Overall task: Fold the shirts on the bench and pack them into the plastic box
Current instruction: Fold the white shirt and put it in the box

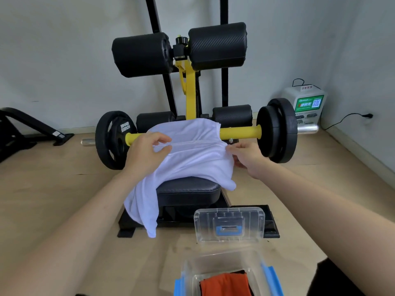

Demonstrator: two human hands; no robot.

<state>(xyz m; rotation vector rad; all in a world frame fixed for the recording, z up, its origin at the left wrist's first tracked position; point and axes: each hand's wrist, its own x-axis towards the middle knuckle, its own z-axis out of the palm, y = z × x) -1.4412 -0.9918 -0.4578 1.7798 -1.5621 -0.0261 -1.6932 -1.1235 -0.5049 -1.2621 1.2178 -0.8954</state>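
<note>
A white shirt [192, 159] lies draped over the black padded bench [188, 189] and the yellow bar behind it, one side hanging down on the left. My left hand [147, 150] pinches a fold of the shirt at its left. On the right edge of the same fold, my right hand [245, 154] pinches the cloth. The clear plastic box [190, 272] with blue clips sits on the floor at the bottom, holding an orange folded shirt [222, 285] over something black.
The box's clear lid [229, 224] leans against the machine's black base. Black weight plates [277, 129] sit at each end of the yellow bar [239, 132]. Black roller pads stand behind. A white charging station [305, 105] stands by the right wall.
</note>
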